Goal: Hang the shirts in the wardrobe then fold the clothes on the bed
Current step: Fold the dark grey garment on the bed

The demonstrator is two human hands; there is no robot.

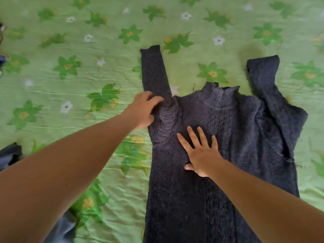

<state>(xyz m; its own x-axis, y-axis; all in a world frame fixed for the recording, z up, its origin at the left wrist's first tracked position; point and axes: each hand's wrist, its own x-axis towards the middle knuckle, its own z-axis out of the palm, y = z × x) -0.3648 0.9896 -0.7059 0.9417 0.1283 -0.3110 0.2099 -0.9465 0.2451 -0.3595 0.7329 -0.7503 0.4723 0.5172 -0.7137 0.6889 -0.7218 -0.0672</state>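
Head view: a dark knitted sweater [228, 146] lies flat, neck away from the person, on a green flowered bedsheet [70, 95].
Task's thing: the sweater fills the middle and right of the frame, with its ribbed collar [219, 95] near the centre.
Left hand [142, 111]: fingers and thumb are curled into the knit where the near sleeve [154, 71] meets the shoulder, and the fabric is bunched into ridges just beside the grip.
Right hand [201, 153]: it is laid flat on the chest of the sweater with straight, spread fingers pressing on the knit and holding nothing.
Sleeves: both point away from the person. The near sleeve is straight, while the far sleeve [266, 81] is bent and rumpled at the shoulder.
Open room: bare sheet stretches wide to the left of the sweater and beyond the cuffs, with a narrower strip on the right.
Edges: grey-blue cloth [10, 155] lies at the left edge, and more of the same colour sits under the left forearm at the bottom.
Cut off: the sweater's hem runs past the bottom edge, and small dark items [2, 60] at the far left are too cropped to identify.
Hidden: the left fingertips are buried in the folds, and the right forearm covers part of the sweater's lower body.
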